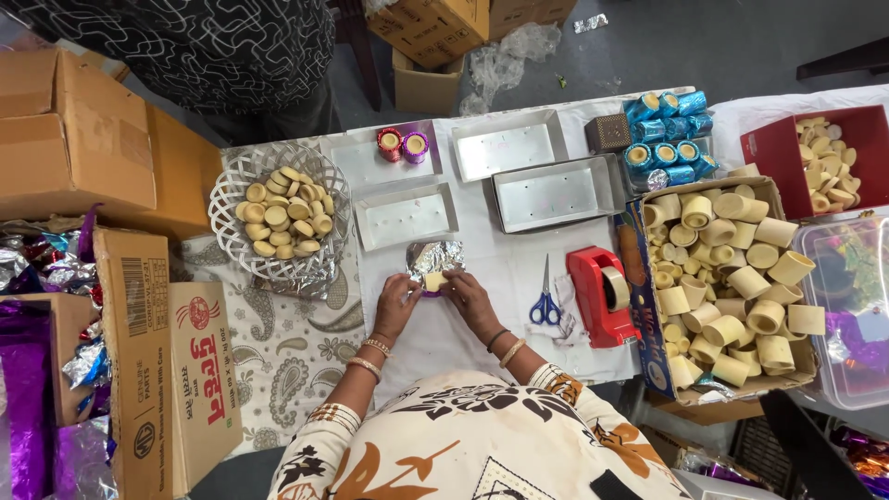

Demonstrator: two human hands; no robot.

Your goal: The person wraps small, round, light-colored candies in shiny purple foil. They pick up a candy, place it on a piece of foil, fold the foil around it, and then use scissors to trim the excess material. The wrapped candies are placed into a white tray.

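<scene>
Both my hands meet at the middle of the white-covered table (505, 278). My left hand (398, 301) and my right hand (466, 294) together hold a small pale cup (433, 280) half wrapped in a crinkled sheet of silver and purple foil (433, 256). The fingers of both hands pinch the foil's lower edge around the cup. Just left stands a white woven basket (229, 206) filled with several pale round cups (282, 222).
Several silver trays (406, 216) lie beyond my hands, two wrapped red and purple cups (402, 144) on one. Blue scissors (545, 301) and a red tape dispenser (602, 292) lie right. A cardboard box of cups (732, 287), blue wrapped cups (669, 134), cartons (74, 139). Another person (222, 56) stands opposite.
</scene>
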